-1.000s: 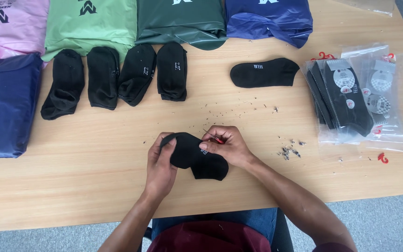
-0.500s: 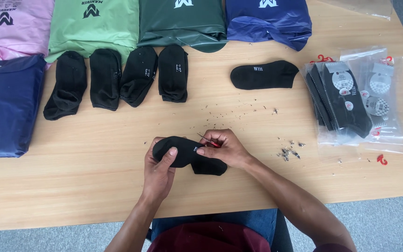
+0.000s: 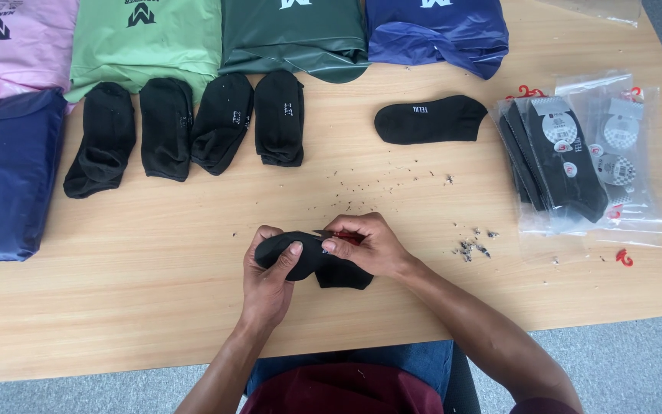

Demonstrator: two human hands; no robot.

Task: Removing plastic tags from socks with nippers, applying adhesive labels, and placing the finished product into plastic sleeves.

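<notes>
Near the counter (image 3: 155,307) edge, the left hand (image 3: 270,280) is gripping a black sock (image 3: 323,264) while the right hand (image 3: 365,245) is pinching a small red tool (image 3: 342,236) against it. Farther back, four folded socks (image 3: 185,126) are lying in a row.

black sock (image 3: 323,264), pale wood table (image 3: 155,253), pink bag (image 3: 9,38), green bag (image 3: 147,38)

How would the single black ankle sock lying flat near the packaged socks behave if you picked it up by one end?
The black ankle sock would probably droop limply, since it lies flat like thin knit. It looks light. It seems unlikely to roll or slide on the wooden table.
</notes>
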